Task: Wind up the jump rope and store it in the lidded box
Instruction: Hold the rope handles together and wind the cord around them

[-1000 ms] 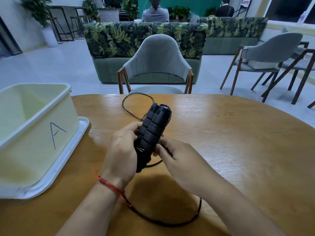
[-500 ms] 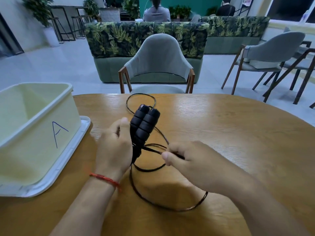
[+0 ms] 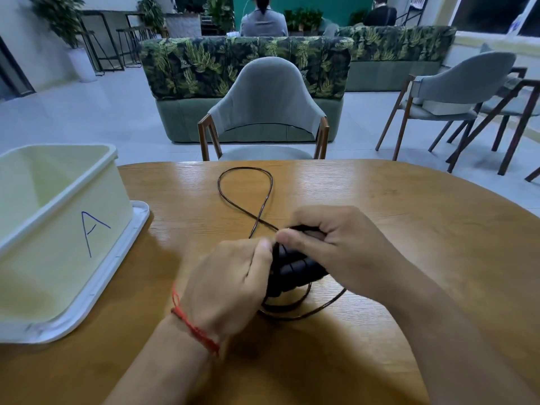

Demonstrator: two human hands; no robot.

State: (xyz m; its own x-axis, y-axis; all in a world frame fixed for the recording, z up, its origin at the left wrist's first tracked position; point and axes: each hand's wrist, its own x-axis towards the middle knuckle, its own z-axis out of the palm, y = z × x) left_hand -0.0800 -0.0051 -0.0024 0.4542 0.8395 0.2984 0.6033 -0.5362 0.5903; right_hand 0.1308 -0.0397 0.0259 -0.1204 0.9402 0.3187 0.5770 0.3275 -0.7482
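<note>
We hold the two black handles (image 3: 295, 267) of the jump rope side by side, low over the table (image 3: 409, 229) in front of us, so they serve as a single core for the cord to go round. Our left hand (image 3: 225, 282) clamps their near end, its fingers (image 3: 261, 252) curled tight around them, which keeps the pair from splaying. Our right hand (image 3: 336, 244) arches over the far end with the thumb pressed down near the cord; its fingers are closed over the handles and, we judge, pinching the cord (image 3: 245, 188) to guide a turn, though the exact contact is hidden.

Most of the cord is not yet wound: one long loop lies flat on the table beyond our hands, crossing itself just before it reaches them, and a few slack coils hang beneath the handles.

The pale box (image 3: 58, 229), marked with a letter A, stands open to our left, resting on its white lid (image 3: 117, 267), so we can drop the bundle straight in.
</note>
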